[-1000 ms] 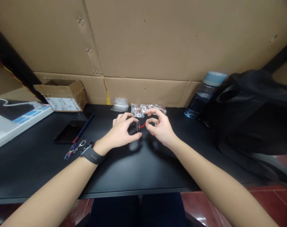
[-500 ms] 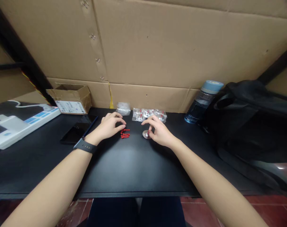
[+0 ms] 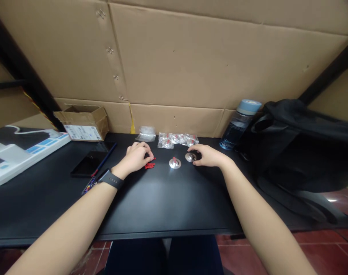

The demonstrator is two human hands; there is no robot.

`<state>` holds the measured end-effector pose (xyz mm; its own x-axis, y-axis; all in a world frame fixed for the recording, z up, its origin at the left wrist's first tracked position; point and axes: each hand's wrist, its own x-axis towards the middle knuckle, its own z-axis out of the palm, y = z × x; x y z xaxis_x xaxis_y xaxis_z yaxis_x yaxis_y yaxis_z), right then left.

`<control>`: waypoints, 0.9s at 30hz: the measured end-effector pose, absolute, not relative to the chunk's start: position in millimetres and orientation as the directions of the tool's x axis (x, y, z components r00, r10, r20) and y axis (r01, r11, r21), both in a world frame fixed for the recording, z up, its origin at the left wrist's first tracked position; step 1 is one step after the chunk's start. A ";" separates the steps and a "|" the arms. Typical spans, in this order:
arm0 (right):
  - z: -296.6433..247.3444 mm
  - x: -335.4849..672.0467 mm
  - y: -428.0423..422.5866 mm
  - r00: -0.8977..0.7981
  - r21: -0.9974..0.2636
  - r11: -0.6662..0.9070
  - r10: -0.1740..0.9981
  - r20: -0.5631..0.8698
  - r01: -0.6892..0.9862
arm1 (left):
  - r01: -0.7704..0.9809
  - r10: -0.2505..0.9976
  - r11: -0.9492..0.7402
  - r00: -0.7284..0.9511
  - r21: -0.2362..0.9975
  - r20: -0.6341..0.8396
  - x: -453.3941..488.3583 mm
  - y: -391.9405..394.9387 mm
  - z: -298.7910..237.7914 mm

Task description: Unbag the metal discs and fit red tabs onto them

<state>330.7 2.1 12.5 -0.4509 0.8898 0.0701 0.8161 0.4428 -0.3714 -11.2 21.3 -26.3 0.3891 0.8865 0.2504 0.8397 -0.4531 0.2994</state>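
Two finger cymbals, silvery discs with raised centres, lie on the black table. One cymbal point(image 3: 174, 164) has a red knot on top and sits apart from both hands. Around the other cymbal point(image 3: 190, 157) my right hand point(image 3: 208, 156) curves from the right, thumb and forefinger apart at its edges. I cannot tell how firmly they touch it. Left of the cymbals, my left hand point(image 3: 139, 157) pinches an end of a red cord point(image 3: 149, 165) between thumb and forefinger. The rest of that cord lies bunched below the fingertips.
Plastic-wrapped cymbals point(image 3: 175, 139) and a clear bag point(image 3: 146, 133) lie at the back. On the left are a cardboard box point(image 3: 85, 122), a phone point(image 3: 93, 158) and a power strip point(image 3: 33, 154). A water bottle point(image 3: 237, 124) and a black bag point(image 3: 303, 145) stand right.
My right hand has left the red-knotted cymbal and moved right, where the second cymbal now shows. My left thumb and forefinger have closed at the red cord. The view has shifted slightly.
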 end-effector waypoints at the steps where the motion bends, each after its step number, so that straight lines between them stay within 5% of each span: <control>1: 12.9 330.9 1.9 -0.446 -0.385 0.434 0.893 0.061 0.815 | 0.841 0.884 -0.456 0.391 0.292 0.255 -10.5 20.9 -27.0; 17: 8.5 322.5 3.4 -0.429 -0.395 0.432 0.898 0.103 0.811 | 0.797 0.861 -0.495 0.396 0.346 0.318 -0.1 9.4 -23.0; 27: 15.0 299.0 -5.9 -0.419 -0.455 0.582 0.808 0.413 0.674 | 0.738 0.834 -0.542 0.412 0.402 0.368 13.1 -5.7 -11.4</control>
<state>299.0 -5.9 15.0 -0.4195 0.8084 0.4130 0.6741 0.5821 -0.4547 13.1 -5.7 -11.4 0.4117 0.8335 0.3684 0.7381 -0.5421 0.4016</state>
